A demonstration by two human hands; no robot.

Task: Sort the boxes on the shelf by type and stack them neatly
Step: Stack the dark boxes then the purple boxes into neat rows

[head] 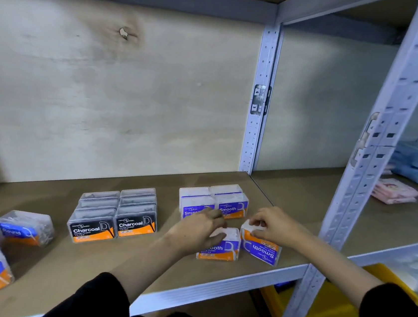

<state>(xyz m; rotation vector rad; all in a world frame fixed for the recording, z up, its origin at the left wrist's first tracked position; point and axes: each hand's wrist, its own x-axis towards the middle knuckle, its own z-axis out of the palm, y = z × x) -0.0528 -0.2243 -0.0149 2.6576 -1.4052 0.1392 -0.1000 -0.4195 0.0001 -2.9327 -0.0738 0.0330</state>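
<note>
Small clear floss-pick boxes lie on a brown shelf board. Two rows of black "Charcoal" boxes stand left of centre. Purple "Smooth" boxes sit in two rows further right. My left hand grips the top of one Smooth box near the front edge. My right hand pinches the top of another Smooth box, which is turned upside down beside it. Blue "Round" boxes lie at the far left, one of them tilted.
A white metal upright stands just right of my right hand. The plywood back wall closes the bay. Blue and pink packets lie on the neighbouring shelf. A yellow bin sits below at the right.
</note>
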